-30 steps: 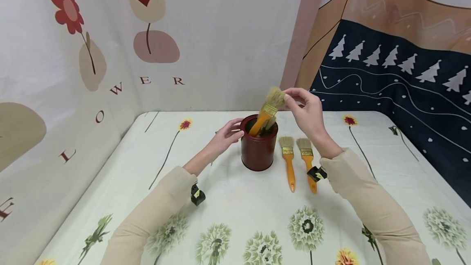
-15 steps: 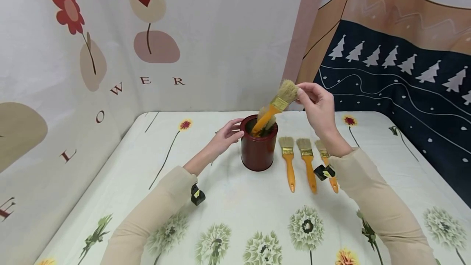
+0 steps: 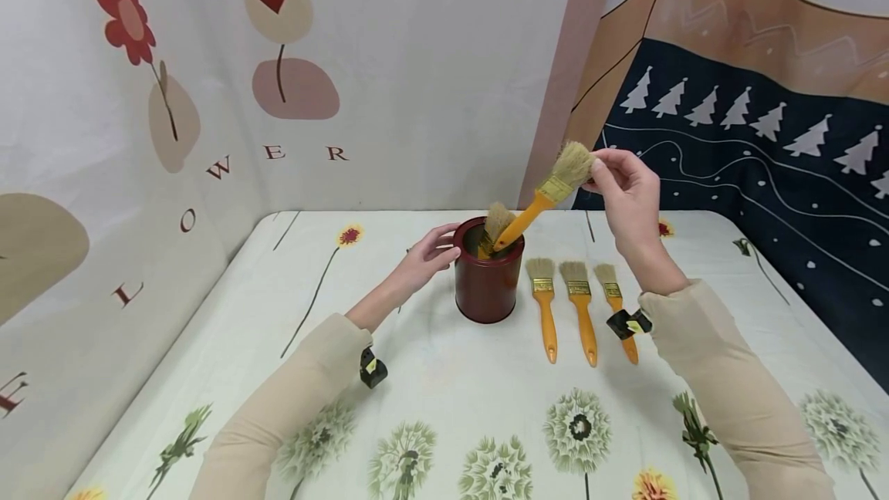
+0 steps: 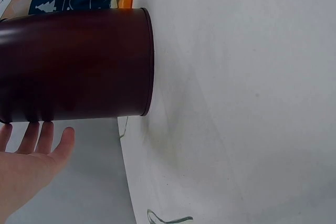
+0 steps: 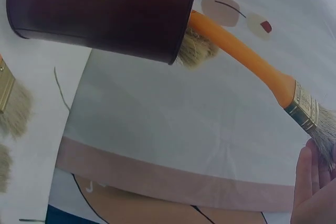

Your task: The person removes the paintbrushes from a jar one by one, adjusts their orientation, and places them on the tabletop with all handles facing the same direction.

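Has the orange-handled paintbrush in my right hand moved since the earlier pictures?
Yes. In the head view, the orange-handled paintbrush has moved up and right, farther out of the dark red cylindrical can, which stayed put.

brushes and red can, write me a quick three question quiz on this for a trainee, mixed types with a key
1. How many brushes lie on the table?

2. True or false: the right hand holds the tilted brush at its bristles.

3. What does the left hand touch?
a) the tilted brush
b) the can
c) a brush on the table

Key
1. Three, side by side.
2. True; its fingers are at the bristle end, with the handle slanting down toward the can.
3. b; its fingertips meet the can's side.
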Motion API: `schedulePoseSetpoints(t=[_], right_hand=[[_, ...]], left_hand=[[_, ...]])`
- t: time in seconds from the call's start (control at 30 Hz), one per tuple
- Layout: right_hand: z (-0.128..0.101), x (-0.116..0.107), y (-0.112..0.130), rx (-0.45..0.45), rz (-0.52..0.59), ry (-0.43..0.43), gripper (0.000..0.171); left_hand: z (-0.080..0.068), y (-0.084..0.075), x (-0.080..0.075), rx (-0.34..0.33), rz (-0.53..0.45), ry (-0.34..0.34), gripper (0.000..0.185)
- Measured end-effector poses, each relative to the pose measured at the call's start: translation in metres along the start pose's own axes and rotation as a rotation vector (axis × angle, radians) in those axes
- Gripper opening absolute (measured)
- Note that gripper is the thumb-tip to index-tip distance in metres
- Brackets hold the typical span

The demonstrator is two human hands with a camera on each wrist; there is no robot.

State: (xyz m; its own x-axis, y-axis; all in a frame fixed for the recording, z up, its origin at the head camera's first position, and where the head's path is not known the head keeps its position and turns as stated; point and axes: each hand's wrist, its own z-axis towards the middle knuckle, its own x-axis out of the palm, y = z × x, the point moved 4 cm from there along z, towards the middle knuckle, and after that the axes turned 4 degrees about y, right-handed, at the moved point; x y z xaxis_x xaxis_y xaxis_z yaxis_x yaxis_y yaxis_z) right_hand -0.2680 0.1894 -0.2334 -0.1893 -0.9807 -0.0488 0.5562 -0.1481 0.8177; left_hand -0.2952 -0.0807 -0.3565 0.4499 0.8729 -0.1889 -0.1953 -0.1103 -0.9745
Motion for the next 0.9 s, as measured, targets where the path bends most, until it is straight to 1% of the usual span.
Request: schedulePoseSetpoints(t=[0.07, 0.27, 0.47, 0.7, 0.83, 0.9], right_hand=[[0.001, -0.003, 0.000, -0.004, 0.015, -0.012, 0.013], [0.003, -0.013, 0.001, -0.022, 0.110, -0.036, 0.010], [0.005, -0.023, 0.004, -0.011, 0.121, -0.056, 0.011], [0.006, -0.035, 0.005, -0.028, 0.170, -0.094, 0.012], [0.006, -0.042, 0.004, -0.025, 0.151, -0.116, 0.012], [0.006, -0.045, 0.002, -0.017, 0.124, -0.124, 0.013]], left_hand=[[0.000, 0.000, 0.000, -0.001, 0.003, -0.001, 0.048], [0.000, 0.000, 0.000, -0.021, 0.010, 0.003, 0.049], [0.000, -0.001, 0.000, -0.017, 0.006, 0.014, 0.050], [0.000, 0.000, 0.000, -0.025, 0.022, -0.004, 0.049], [0.000, 0.001, 0.000, -0.015, 0.024, -0.006, 0.048], [-0.001, 0.000, 0.000, -0.015, 0.023, -0.007, 0.048]])
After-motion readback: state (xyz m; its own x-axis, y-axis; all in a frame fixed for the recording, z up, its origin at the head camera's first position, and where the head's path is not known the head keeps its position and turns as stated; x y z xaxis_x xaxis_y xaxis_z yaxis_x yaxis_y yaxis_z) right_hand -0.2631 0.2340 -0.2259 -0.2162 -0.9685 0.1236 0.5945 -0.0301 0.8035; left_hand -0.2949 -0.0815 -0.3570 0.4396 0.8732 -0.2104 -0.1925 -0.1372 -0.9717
